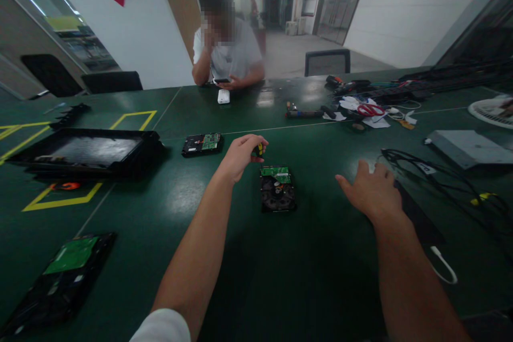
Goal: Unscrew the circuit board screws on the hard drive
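Note:
My left hand (pixel 241 156) is closed round a small black and yellow tool (pixel 259 150), just above and left of a hard drive (pixel 277 190). That drive lies flat on the green table (pixel 320 256) with its green circuit board at the far end. Over the table at the right, my right hand (pixel 372 189) has its fingers spread and holds nothing. It is beside a dark flat object (pixel 419 216), which my hand and forearm partly hide. A second hard drive (pixel 202 144) lies beyond my left hand.
Black trays (pixel 92 155) are stacked at the left, and another drive (pixel 60 283) lies near left. Black cables (pixel 444 181), a grey metal box (pixel 468 147) and a white fan (pixel 492 113) are at the right. Across the table, a person (pixel 232 53) holds a phone.

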`<control>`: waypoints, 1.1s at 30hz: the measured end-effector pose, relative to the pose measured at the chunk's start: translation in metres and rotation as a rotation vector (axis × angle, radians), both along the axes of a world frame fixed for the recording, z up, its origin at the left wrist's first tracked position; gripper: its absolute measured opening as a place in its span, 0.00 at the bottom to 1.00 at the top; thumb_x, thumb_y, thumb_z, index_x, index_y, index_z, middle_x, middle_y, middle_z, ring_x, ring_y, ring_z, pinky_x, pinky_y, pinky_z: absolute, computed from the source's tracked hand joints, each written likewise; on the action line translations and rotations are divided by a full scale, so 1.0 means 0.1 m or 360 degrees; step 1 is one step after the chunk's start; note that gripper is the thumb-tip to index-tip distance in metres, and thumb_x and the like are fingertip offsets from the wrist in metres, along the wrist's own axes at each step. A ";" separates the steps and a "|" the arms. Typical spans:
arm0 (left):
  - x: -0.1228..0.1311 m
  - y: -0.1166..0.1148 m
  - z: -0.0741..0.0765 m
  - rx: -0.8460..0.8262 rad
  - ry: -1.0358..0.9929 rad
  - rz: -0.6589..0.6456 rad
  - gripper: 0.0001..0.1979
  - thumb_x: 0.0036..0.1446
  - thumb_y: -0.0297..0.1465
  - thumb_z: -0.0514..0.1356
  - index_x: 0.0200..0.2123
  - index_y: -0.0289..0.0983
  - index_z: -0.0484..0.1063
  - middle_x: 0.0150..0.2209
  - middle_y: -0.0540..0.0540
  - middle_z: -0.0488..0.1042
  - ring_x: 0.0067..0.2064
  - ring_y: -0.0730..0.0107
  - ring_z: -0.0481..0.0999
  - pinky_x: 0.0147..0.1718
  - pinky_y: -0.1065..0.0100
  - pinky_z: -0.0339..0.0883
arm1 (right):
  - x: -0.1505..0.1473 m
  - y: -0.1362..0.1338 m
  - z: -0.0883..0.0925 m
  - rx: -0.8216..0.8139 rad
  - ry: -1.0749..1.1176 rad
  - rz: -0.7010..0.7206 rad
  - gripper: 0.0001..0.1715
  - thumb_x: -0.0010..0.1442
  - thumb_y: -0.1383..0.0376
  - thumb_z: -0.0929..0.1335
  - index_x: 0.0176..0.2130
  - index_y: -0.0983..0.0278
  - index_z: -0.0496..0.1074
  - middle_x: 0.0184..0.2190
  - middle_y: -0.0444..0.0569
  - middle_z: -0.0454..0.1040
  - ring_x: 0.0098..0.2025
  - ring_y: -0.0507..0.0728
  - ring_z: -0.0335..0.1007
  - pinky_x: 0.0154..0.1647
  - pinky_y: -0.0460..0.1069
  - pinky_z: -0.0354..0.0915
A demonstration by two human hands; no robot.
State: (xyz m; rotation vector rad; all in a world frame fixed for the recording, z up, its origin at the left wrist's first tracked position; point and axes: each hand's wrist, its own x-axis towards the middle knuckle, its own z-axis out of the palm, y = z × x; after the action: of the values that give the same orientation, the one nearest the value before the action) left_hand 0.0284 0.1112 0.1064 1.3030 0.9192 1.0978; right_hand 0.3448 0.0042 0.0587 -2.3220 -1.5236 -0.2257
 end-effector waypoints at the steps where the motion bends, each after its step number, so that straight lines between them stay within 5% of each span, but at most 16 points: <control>1: 0.00 0.00 0.00 -0.0004 -0.0003 0.0002 0.12 0.57 0.39 0.61 0.33 0.36 0.78 0.36 0.42 0.75 0.39 0.65 0.74 0.30 0.69 0.73 | -0.10 -0.01 0.06 0.0049 -0.0055 0.0020 0.41 0.59 0.39 0.67 0.58 0.64 0.68 0.55 0.74 0.66 0.57 0.83 0.64 0.44 0.72 0.66; 4: 0.01 0.00 0.00 -0.0035 -0.0037 0.0043 0.11 0.56 0.38 0.63 0.33 0.36 0.76 0.36 0.43 0.75 0.39 0.65 0.75 0.30 0.68 0.73 | -0.44 0.01 0.15 0.0113 -0.0133 0.0207 0.33 0.65 0.49 0.64 0.61 0.67 0.67 0.55 0.72 0.68 0.55 0.77 0.67 0.47 0.67 0.67; 8: 0.02 -0.01 0.01 -0.0070 -0.0085 0.0094 0.11 0.55 0.38 0.65 0.35 0.36 0.72 0.35 0.43 0.77 0.38 0.64 0.76 0.30 0.67 0.73 | -0.73 0.14 -0.07 0.0006 -0.0047 0.0606 0.25 0.69 0.56 0.61 0.57 0.68 0.70 0.51 0.65 0.73 0.51 0.70 0.71 0.48 0.60 0.68; 13: 0.00 -0.02 0.02 -0.0076 -0.0062 0.0054 0.11 0.55 0.39 0.64 0.35 0.37 0.71 0.34 0.43 0.78 0.37 0.64 0.77 0.29 0.67 0.72 | -0.77 0.27 -0.35 -0.0058 0.0176 0.0748 0.24 0.71 0.57 0.59 0.58 0.65 0.71 0.51 0.60 0.74 0.45 0.63 0.74 0.43 0.55 0.69; 22: -0.02 -0.02 0.04 0.0142 0.0171 0.0052 0.12 0.57 0.38 0.60 0.34 0.37 0.80 0.41 0.42 0.76 0.42 0.64 0.73 0.26 0.72 0.67 | -0.82 0.28 -0.40 -0.0036 0.0341 0.1234 0.22 0.71 0.67 0.60 0.58 0.61 0.74 0.44 0.52 0.73 0.43 0.57 0.72 0.45 0.51 0.67; 33: 0.00 -0.05 0.07 -0.0066 -0.0056 0.0044 0.10 0.56 0.37 0.62 0.37 0.37 0.71 0.34 0.43 0.76 0.39 0.62 0.76 0.28 0.67 0.73 | -0.82 0.29 -0.45 -0.0095 0.0242 0.1292 0.20 0.68 0.68 0.62 0.54 0.61 0.76 0.41 0.50 0.72 0.40 0.56 0.70 0.43 0.50 0.64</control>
State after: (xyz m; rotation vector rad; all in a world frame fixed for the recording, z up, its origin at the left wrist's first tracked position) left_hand 0.0280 0.1062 0.1132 1.2368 0.9313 1.1144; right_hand 0.2625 0.0335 0.0141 -1.5290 -2.2408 0.2029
